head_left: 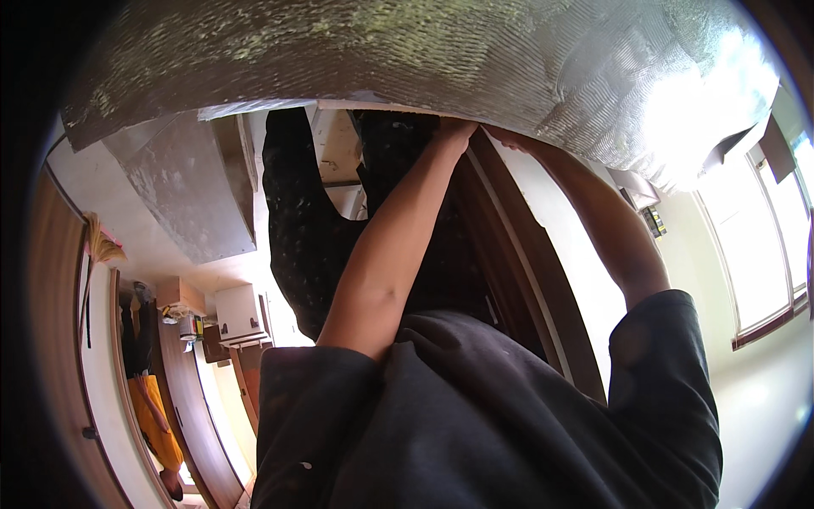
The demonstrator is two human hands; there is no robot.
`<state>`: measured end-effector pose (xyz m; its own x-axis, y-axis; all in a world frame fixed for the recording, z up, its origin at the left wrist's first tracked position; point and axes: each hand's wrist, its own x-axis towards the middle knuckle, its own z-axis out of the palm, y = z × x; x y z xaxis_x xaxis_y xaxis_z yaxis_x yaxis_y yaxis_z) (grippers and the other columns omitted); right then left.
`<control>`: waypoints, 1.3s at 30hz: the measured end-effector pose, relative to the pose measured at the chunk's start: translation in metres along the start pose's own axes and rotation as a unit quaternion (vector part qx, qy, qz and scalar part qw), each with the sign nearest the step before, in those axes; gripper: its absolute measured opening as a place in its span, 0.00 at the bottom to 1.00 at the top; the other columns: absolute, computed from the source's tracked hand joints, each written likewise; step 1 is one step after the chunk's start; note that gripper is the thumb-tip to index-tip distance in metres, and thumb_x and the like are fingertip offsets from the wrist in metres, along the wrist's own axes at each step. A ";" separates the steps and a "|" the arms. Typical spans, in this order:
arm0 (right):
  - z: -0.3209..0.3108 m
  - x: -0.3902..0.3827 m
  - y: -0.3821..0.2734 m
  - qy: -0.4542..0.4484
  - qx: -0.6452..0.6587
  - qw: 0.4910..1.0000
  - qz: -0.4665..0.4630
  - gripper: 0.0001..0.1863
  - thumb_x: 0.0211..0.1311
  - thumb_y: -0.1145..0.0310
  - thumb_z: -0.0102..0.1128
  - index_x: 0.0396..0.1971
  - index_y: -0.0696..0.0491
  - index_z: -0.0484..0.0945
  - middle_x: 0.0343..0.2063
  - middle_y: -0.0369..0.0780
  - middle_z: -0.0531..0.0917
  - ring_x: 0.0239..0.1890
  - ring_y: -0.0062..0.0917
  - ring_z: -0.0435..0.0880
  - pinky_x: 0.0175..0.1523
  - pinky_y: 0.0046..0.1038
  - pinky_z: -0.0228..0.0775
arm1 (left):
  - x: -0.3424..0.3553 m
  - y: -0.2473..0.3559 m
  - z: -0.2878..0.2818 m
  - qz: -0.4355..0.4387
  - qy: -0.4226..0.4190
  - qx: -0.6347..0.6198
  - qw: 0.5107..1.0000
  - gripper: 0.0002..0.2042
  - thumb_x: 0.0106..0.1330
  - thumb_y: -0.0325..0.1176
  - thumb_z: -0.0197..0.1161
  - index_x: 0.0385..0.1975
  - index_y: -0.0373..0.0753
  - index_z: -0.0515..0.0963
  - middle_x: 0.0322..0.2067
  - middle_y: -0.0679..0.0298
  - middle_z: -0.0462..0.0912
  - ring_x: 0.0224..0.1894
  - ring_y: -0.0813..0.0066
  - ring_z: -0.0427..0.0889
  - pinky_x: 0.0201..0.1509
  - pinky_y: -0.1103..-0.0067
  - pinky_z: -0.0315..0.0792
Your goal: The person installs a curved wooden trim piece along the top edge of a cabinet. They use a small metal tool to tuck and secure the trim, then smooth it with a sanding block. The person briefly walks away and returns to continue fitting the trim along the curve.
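A large panel (365, 59) with a glossy, grey, comb-ridged coating spans the top of the head view. Its near edge curves across just above my hands. My left hand (458, 131) is closed at that edge, near the middle, with most of its fingers hidden. Close beside it on the right, my right hand (513, 140) also grips the edge, its fingertips curled and partly visible below. Both bare forearms stretch out from dark short sleeves. Under the edge show my dark, speckled trousers (297, 204).
A grey board (182, 191) leans at the left. Below my hands runs a dark brown frame (543, 263). At far left are a broom (103, 242) and a person in a yellow top (153, 416). A white cabinet (240, 312) and a bright window (755, 246) are farther off.
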<state>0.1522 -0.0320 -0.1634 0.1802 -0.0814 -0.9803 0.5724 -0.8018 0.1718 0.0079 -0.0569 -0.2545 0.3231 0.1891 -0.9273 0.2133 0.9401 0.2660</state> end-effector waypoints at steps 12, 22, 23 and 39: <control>0.009 -0.017 -0.023 0.025 -0.061 0.998 0.009 0.24 0.68 0.41 0.56 0.31 0.49 0.75 0.09 0.29 0.64 0.09 0.16 0.60 0.13 0.24 0.49 | -0.024 -0.013 0.002 0.055 0.055 0.152 0.985 0.31 0.75 0.52 0.48 0.72 0.40 0.61 0.72 0.49 0.59 0.75 0.50 0.57 0.74 0.61 0.57; 0.011 0.029 0.011 0.006 0.105 0.994 -0.003 0.21 0.67 0.44 0.58 0.34 0.49 0.76 0.12 0.30 0.66 0.11 0.17 0.63 0.13 0.24 0.50 | 0.005 -0.012 0.005 -0.041 0.018 0.050 0.998 0.32 0.74 0.53 0.47 0.73 0.40 0.59 0.74 0.50 0.57 0.75 0.53 0.57 0.74 0.58 0.55; 0.008 0.029 0.014 0.002 0.106 0.994 -0.004 0.21 0.67 0.44 0.58 0.35 0.49 0.76 0.12 0.30 0.66 0.11 0.17 0.63 0.13 0.24 0.50 | 0.008 -0.012 0.004 -0.035 0.015 0.045 0.998 0.32 0.74 0.53 0.47 0.73 0.40 0.59 0.74 0.50 0.57 0.75 0.53 0.57 0.74 0.58 0.56; 0.004 0.029 -0.001 0.015 0.046 0.999 0.000 0.19 0.66 0.46 0.58 0.37 0.48 0.77 0.13 0.30 0.67 0.12 0.16 0.64 0.14 0.23 0.52 | 0.025 -0.001 0.005 0.007 0.023 0.048 0.999 0.31 0.75 0.51 0.48 0.72 0.39 0.59 0.71 0.47 0.62 0.72 0.52 0.63 0.73 0.58 0.58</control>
<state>0.1542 -0.0360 -0.1924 0.2053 -0.0643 -0.9766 0.4960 -0.8534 0.1605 0.0200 -0.0548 -0.2768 0.2844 0.2172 -0.9338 0.2967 0.9062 0.3012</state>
